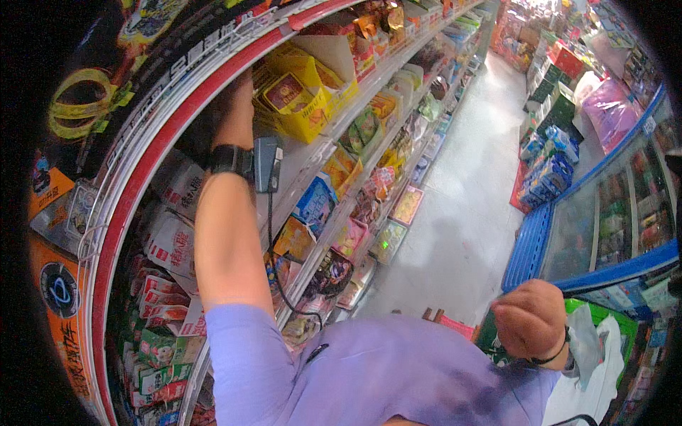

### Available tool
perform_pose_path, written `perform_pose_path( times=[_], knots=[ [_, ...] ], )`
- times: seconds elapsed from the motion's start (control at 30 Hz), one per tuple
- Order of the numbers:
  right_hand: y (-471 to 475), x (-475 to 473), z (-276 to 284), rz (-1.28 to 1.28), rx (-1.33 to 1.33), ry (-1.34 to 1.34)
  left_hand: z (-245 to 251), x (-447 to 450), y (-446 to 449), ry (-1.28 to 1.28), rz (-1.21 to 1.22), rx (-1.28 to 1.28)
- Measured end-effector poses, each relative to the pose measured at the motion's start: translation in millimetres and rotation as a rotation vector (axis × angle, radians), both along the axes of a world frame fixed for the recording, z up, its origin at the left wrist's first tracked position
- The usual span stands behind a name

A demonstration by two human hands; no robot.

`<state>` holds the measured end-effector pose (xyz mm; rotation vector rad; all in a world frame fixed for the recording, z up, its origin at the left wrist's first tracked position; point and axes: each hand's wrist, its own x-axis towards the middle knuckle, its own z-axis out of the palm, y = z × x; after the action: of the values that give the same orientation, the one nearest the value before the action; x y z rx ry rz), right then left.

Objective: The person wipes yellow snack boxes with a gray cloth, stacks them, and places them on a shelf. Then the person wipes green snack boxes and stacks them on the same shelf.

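Observation:
My left arm reaches into a stocked shop shelf, a black band or watch (pixel 233 161) around its wrist. My left hand (pixel 238 106) is in shadow under the red-edged shelf above, its fingers hidden. It is beside a yellow display carton (pixel 314 104) of packaged goods. A dark power bank (pixel 266 164) lies on the shelf by the wrist, and a black cable (pixel 272 245) runs down from it towards my body. My right hand (pixel 530 318) is curled into a fist at my right side, with nothing visible in it. A dark cord circles that wrist.
Lower shelves hold blue snack packs (pixel 315 205) and other packets. Red-and-white packets (pixel 173 245) are left of my arm. The pale aisle floor (pixel 453 186) runs ahead. A blue-framed glass-fronted cooler (pixel 581 213), wrapped blue packs (pixel 549 173) and a white plastic bag (pixel 597 367) are on the right.

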<state>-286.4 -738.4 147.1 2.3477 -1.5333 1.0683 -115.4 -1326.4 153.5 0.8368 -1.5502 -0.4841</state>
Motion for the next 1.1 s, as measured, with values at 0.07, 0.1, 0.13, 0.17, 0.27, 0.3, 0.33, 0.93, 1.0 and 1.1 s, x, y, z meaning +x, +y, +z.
perform_pose_path(
  times=[0.07,0.1,0.13,0.17,0.27,0.3,0.33,0.93,1.0,1.1],
  knots=[
    [-1,0,-10,-0.034,0.185,-0.11,2,-14,69,0.457,-0.199,0.152],
    [-3,0,-17,-0.049,0.304,-0.112,3,-22,108,0.692,-0.233,0.417],
    [-9,-1,-26,-0.055,0.411,-0.13,0,-26,150,0.721,-0.307,0.322],
    [-13,0,-36,-0.071,0.529,-0.146,-10,-29,195,0.75,-0.415,0.17],
    [-22,4,-73,-0.088,0.776,-0.032,-21,-37,287,0.288,-0.771,0.028],
    [-23,7,-86,-0.104,0.842,-0.033,-27,-36,303,0.043,-1.021,0.073],
    [-23,9,-100,-0.118,0.885,-0.046,-34,-43,314,-0.13,-1.263,0.292],
    [243,193,-232,-1.35,0.639,-0.613,-271,-32,441,-0.95,-2.273,0.944],
    [287,196,-244,-1.597,0.627,-0.642,-292,10,422,-0.838,-2.018,1.169],
    [351,199,-259,-1.916,0.607,-0.6,-337,85,392,-0.627,-1.789,1.164]
  ],
)
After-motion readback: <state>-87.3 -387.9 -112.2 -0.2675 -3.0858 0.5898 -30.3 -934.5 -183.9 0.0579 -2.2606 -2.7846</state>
